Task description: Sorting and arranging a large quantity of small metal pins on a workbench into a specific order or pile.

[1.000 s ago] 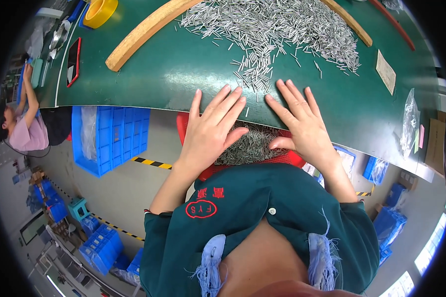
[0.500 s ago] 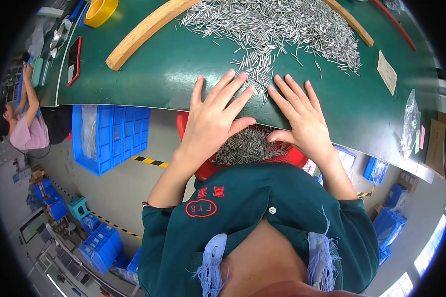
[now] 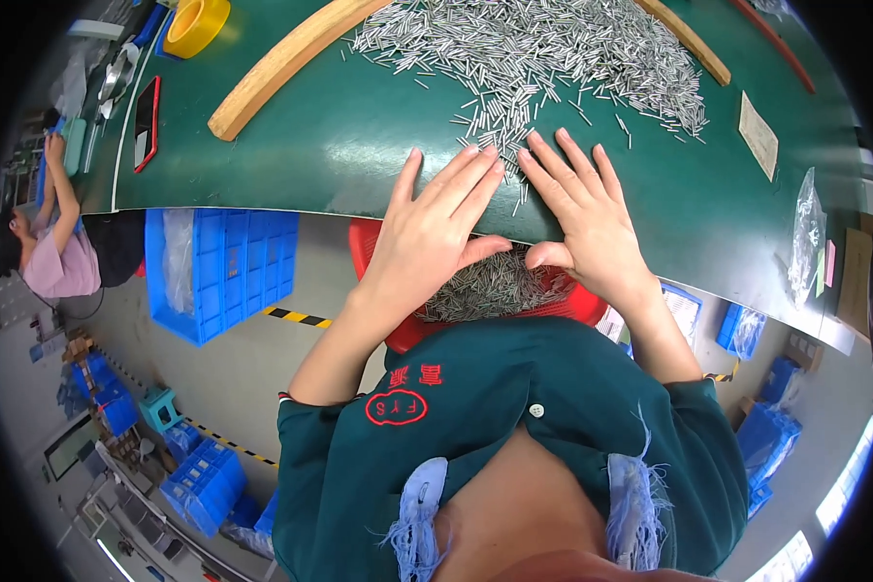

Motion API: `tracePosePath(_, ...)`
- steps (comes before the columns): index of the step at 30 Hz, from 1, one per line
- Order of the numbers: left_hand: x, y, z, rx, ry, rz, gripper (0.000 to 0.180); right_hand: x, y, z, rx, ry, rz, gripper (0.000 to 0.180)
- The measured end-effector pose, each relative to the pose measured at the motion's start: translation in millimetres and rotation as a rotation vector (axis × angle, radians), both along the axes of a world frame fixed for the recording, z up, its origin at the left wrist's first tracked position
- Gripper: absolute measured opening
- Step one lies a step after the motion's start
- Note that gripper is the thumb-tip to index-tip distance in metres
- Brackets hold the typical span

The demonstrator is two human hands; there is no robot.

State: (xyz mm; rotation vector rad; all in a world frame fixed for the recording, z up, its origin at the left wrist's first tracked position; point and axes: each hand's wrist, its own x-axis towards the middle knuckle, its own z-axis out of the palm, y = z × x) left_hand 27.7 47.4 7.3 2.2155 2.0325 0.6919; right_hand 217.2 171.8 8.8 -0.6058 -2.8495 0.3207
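1. The left hand (image 3: pixel 435 228) and the right hand (image 3: pixel 582 215) lie flat, palms down, on the green tabletop (image 3: pixel 349 160) at its near edge, thumbs nearly meeting so the 2 hands make a funnel.
2. Landmark: the red basin (image 3: pixel 383 291) sits below that edge, against the person's lap, and already holds a heap of thin metal pins.
3. The big pile of metal pins (image 3: pixel 524 48) lies on the tabletop beyond the basin; a narrow trail of loose pins runs from it toward the fingertips, between the 2 hands.
4. The fingers (image 3: pixel 475 175) of the left hand are spread and straight, fully open, gripping nothing; the tips touch the nearest loose pins.
5. The right hand's fingers (image 3: pixel 577 160) are likewise open and splayed, pressed on the tabletop, holding nothing.
6. To do this sweep well, I judge: keep both palms low and flat so no pin slips under, hold the thumbs close above the basin's middle, and draw straight back so pins drop inside its rim, not past its sides.
7. A curved wooden strip (image 3: pixel 281 68) lies on the tabletop beyond and left of the basin; a yellow tape roll (image 3: pixel 196 24) lies farther still, at the far-left corner.
8. Left of the basin, below the tabletop, stands a blue crate (image 3: pixel 223 272).
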Motion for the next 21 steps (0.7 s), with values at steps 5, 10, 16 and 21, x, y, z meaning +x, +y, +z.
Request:
tracePosePath(5,1,-8,4,-0.032,-0.014,-0.068,0.071,7,4,5,-0.046,-0.010,0.070,0.096)
tracePosePath(10,0,5,7,0.021,-0.007,-0.017,0.074,6,2,1,-0.119,0.103,0.009,0.097)
tracePosePath(16,1,9,4,-0.025,0.043,-0.042,0.076,3,1,-3,-0.081,0.115,-0.046,0.102)
tracePosePath(21,-3,5,12,-0.033,0.028,-0.065,0.077,2,1,-4,-0.009,0.053,-0.040,0.101)
